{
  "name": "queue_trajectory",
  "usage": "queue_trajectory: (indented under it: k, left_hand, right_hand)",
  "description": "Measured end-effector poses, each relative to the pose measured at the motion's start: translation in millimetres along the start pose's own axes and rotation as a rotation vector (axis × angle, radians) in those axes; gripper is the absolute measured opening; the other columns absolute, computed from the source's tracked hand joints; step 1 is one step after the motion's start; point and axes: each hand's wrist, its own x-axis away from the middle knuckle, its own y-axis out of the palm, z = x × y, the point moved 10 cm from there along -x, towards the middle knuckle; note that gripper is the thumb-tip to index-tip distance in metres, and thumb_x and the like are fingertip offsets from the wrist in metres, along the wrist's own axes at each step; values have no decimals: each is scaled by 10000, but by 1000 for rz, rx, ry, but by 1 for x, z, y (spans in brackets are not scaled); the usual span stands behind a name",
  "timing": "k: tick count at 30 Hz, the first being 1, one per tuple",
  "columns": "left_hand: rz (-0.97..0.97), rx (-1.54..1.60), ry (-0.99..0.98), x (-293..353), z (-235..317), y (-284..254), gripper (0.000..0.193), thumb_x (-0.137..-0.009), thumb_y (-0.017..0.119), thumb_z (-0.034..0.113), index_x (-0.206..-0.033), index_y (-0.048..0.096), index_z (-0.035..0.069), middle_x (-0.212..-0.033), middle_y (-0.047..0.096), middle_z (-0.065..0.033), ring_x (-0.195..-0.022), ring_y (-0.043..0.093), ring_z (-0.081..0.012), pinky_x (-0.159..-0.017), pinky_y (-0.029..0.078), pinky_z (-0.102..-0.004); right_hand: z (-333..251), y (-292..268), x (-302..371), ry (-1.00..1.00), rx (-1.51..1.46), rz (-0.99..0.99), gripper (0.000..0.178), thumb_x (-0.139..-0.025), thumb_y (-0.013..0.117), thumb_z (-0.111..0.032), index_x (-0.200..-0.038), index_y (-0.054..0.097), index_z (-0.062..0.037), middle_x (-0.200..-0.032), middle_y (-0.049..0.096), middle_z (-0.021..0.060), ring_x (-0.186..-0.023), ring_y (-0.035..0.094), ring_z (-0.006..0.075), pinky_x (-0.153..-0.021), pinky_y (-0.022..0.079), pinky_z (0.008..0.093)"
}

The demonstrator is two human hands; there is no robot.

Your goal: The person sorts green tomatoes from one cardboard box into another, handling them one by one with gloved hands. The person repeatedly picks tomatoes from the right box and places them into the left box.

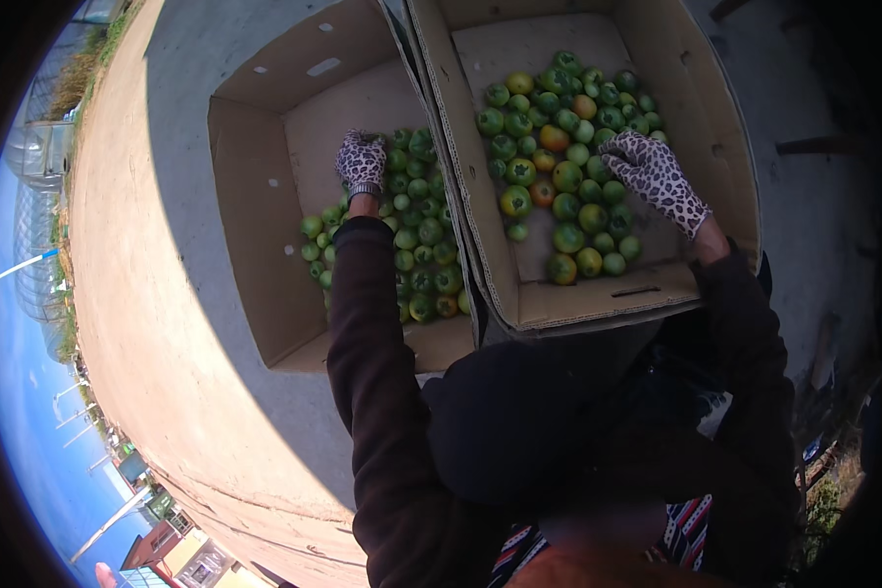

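- Left hand [362, 163], gloved, dips into the left box [240, 167], fingers curled together; I can't tell whether they clamp anything.
- Green tomatoes [429, 231] lie right of that hand and below it.
- Right hand [647, 171], also gloved, leans into the right box [696, 103], fingertips at the edge of mixed tomatoes [566, 176], mostly left of it; I can't tell if they grip any.
- The 2 boxes stand side by side, probably so each hand reaches its own.

Head-worn fisheye, facing steeply down
It looks from close above two open cardboard boxes [247, 196], its wide, curved edge taking in sky [27, 416] at left.
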Motion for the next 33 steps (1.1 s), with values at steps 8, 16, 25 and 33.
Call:
queue_trajectory:
  k: [8,16,25,33]
  left_hand:
    - [-138,-240,45,-10,-16,-3,348,-795,551,286,-1050,646,69,-1072,628,-173,-1023,583,-336,-891,457,-419]
    - [446,319,402,76,122,-97,283,-828,624,200,-1071,636,56,-1016,652,-136,-969,615,-228,-857,475,-341]
    - [-317,811,463,200,220,19,282,-850,608,69,-1123,599,-2,-1060,642,-100,-980,598,-144,-853,482,-269]
    - [-223,712,456,179,201,6,257,-852,604,55,-1101,605,-8,-1053,646,-110,-948,609,-139,-841,492,-257]
  right_hand:
    - [0,2,-5,-30,-73,50,186,-835,619,-131,-997,644,-43,-941,640,122,-875,620,252,-800,488,346]
    - [59,-41,-22,63,111,479,236,-853,601,-216,-1045,648,-87,-1034,643,104,-967,611,258,-852,479,346]
    - [114,1,-8,335,207,331,310,-807,555,-150,-1107,607,-93,-1091,613,137,-1041,566,311,-906,444,406]
    - [137,23,-8,359,310,211,258,-796,556,-111,-1042,608,-51,-1075,601,199,-1049,560,345,-890,450,440]
